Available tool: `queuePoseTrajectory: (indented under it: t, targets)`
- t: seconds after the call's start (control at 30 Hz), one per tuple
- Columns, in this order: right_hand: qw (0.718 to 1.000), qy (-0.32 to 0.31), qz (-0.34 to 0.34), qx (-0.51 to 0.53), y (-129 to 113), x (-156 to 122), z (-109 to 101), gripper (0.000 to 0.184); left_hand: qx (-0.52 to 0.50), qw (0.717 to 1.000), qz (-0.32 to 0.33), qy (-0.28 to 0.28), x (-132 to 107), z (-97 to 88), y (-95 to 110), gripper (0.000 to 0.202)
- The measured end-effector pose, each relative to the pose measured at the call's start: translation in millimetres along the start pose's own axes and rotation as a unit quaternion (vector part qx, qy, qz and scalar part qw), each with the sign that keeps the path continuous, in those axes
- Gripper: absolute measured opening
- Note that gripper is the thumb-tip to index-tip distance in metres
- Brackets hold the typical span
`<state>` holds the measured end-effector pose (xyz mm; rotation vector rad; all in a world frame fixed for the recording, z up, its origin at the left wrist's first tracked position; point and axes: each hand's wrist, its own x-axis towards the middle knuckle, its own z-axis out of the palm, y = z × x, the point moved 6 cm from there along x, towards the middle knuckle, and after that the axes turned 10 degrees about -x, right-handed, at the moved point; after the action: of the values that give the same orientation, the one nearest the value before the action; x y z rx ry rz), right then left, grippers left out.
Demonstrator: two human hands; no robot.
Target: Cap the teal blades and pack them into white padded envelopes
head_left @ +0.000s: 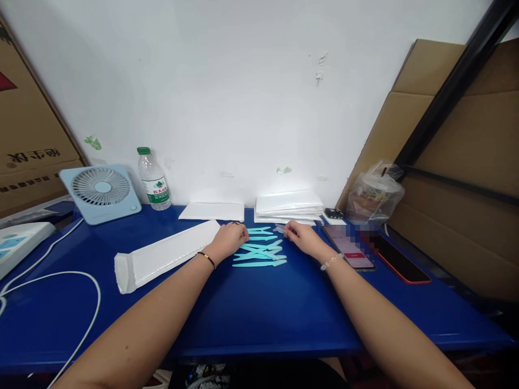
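Observation:
Several thin light-blue plastic sticks [261,253] lie scattered in a small pile on the blue table [259,313]. My left hand [231,237] rests at the pile's left edge with its fingers curled closed, touching the sticks. My right hand [298,235] sits at the pile's upper right, fingers pinched on a small clear piece [279,229] that I cannot make out. A long white open-ended box [166,256] lies left of my left hand.
A small blue fan [101,192] and a water bottle [154,181] stand at the back left. White flat packs [288,206] are stacked by the wall. Two phones [351,248] [401,262] and a bagged drink [375,194] lie right. White cables [52,281] trail left.

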<state>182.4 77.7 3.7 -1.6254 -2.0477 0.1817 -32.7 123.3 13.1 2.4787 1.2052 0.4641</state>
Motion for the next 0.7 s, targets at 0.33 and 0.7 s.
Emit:
queuePoseTrajectory:
  t: [0.33,0.7]
  targets:
    - [0.963,0.021,0.084,0.256,10.7,-5.7,-10.2,0.027,-0.023,0.999,-0.026,0.009,-0.8,-6.3,-5.2,0.015]
    - [0.978,0.049,0.047,0.196,4.9,-3.8,-9.3,0.022,-0.034,0.999,-0.025,0.013,-0.6,-6.6,-7.2,0.013]
